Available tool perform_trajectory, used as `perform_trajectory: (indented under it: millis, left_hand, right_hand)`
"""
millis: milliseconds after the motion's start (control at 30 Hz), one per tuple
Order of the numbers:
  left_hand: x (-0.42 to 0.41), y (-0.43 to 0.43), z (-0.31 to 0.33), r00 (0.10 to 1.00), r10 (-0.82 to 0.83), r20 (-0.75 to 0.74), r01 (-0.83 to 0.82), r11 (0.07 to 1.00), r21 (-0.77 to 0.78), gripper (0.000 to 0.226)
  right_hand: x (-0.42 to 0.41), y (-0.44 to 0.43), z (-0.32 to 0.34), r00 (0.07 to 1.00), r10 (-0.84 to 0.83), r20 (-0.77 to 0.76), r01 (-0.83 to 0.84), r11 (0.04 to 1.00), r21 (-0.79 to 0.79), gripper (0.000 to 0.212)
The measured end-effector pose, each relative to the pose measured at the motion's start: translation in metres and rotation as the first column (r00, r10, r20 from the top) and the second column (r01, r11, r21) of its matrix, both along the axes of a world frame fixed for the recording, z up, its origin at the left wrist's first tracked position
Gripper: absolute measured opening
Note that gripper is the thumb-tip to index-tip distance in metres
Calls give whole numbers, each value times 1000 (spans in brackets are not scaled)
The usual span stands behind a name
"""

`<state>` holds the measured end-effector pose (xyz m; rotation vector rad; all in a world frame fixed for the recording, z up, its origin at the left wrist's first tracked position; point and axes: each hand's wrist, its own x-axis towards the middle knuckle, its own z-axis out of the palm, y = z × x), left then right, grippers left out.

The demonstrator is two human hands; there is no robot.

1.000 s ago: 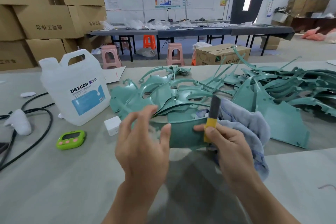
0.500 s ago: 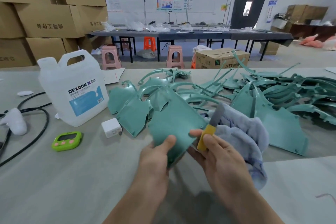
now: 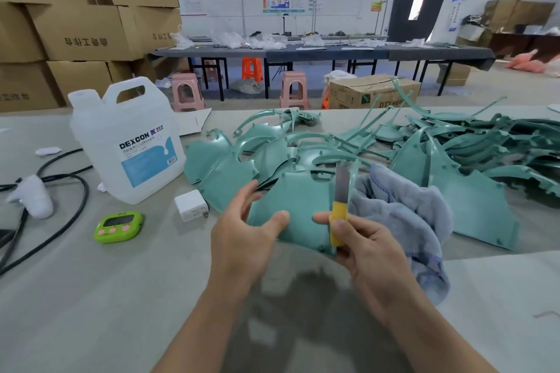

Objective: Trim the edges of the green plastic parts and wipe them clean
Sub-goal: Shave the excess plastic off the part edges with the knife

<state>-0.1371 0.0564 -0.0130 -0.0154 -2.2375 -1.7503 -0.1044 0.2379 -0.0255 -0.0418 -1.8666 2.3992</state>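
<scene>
1. Above the near stretch of the grey table (image 3: 91,297), one green part (image 3: 291,200) is held off the surface between both hands. Its broad face is turned toward the camera.
2. Left hand (image 3: 242,239): the thumb presses on the lower front face of the part and the fingers reach up past its left edge. The fingers are blurred, but the contact reads as a light pinch on the part.
3. Right hand (image 3: 366,254): the fingers are curled round the yellow handle of the utility knife (image 3: 340,215), and the index fingertip touches the face of the part. The blade is extended and points up and away from the person.
4. Critical relation: the part lies to the left of the knife. Its right edge runs close to upright, nearly parallel with the blade and directly behind it. The right hand is the nearer hand to that edge, and the left hand supports the opposite side.
5. Judgement: the step in hand is trimming. The blade needs to be seated on the right edge and drawn along it while the left hand steadies the part.
6. The cloth (image 3: 403,221) is bunched against the right hand. Whether that hand also grips it cannot be told.
7. The pile of green parts (image 3: 472,142) covers the table beyond, untrimmed or trimmed not discernible.
</scene>
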Motion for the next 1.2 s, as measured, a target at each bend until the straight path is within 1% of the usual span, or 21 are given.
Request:
perform_trajectory:
  millis: [33, 67, 100, 133, 167, 200, 300, 333, 367, 400, 433, 467, 500, 567, 633, 733, 800, 933, 1033, 1133, 1200]
  left_hand:
    - [5, 0, -1, 986, -40, -162, 8, 981, -195, 76]
    - [10, 4, -3, 954, -156, -257, 52, 928, -369, 83]
    - [15, 9, -6, 924, -257, -283, 76, 849, -522, 89]
    - [19, 16, -8, 910, -302, -283, 59, 771, -634, 94]
    - [22, 22, -12, 912, -305, -272, 32, 716, -697, 96]
    - [22, 26, -15, 924, -284, -258, 13, 695, -719, 95]
    - [15, 30, -21, 941, -232, -246, -23, 682, -731, 88]
    - [12, 28, -23, 943, -218, -251, -39, 679, -733, 90]
    - [9, 26, -24, 945, -201, -257, -50, 690, -722, 92]
    - [6, 24, -25, 948, -182, -262, -55, 715, -697, 91]
    - [4, 22, -26, 949, -164, -269, -61, 742, -668, 90]
    - [2, 20, -28, 952, -142, -270, -66, 770, -635, 88]
    - [0, 18, -29, 958, -118, -262, -66, 798, -598, 86]
    - [-4, 16, -30, 973, -91, -214, -37, 848, -528, 79]
    - [-5, 15, -30, 975, -95, -203, -17, 872, -490, 68]
    - [-6, 13, -32, 976, -107, -188, 11, 891, -453, 66]
    - [-8, 11, -34, 981, -95, -169, 9, 893, -450, 68]
    - [-8, 8, -33, 977, -111, -182, 18, 894, -447, 59]
    - [-6, 8, -33, 975, -109, -194, 14, 901, -434, 57]
    - [-7, 8, -34, 975, -87, -205, -8, 906, -423, 51]
    - [-7, 10, -34, 975, -73, -208, -22, 908, -419, 47]
  right_hand:
    - [-1, 1, -1, 999, -31, -21, 32, 999, 23, 29]
    - [-2, 1, -1, 998, -46, -43, 47, 999, 28, 28]
    - [-2, 0, -1, 997, -45, -59, 46, 999, 12, 28]
    - [-1, -1, -1, 997, -27, -66, 26, 999, -20, 28]
    - [-1, -1, -1, 998, 6, -69, -8, 999, -37, 28]
    - [1, -2, -1, 997, 42, -63, -44, 998, -38, 28]
    - [3, 1, -4, 997, 70, -20, -70, 997, -32, 29]
    - [3, 3, -2, 999, 32, -18, -33, 999, -32, 28]
    - [3, 7, -1, 998, -41, -38, 42, 999, 22, 22]
    - [3, 11, 1, 988, -124, -87, 135, 982, 133, 14]
    - [2, 14, 2, 969, -191, -159, 230, 932, 282, 16]
    - [4, 16, 2, 951, -210, -228, 290, 861, 418, 21]
    - [6, 17, 2, 944, -177, -278, 303, 801, 517, 23]
    - [12, 12, 2, 951, -58, -304, 253, 711, 656, 27]
    - [18, 8, 3, 955, 63, -289, 189, 622, 759, 33]
    - [20, 9, 6, 952, 153, -265, 130, 582, 803, 33]
    - [21, 11, 8, 956, 165, -241, 106, 573, 813, 32]
    - [18, 12, 8, 957, 170, -234, 106, 546, 831, 33]
    - [16, 13, 6, 958, 171, -228, 97, 557, 825, 32]
    - [13, 14, 3, 966, 139, -220, 103, 572, 814, 31]
    - [7, 16, 1, 972, 58, -227, 153, 580, 800, 26]
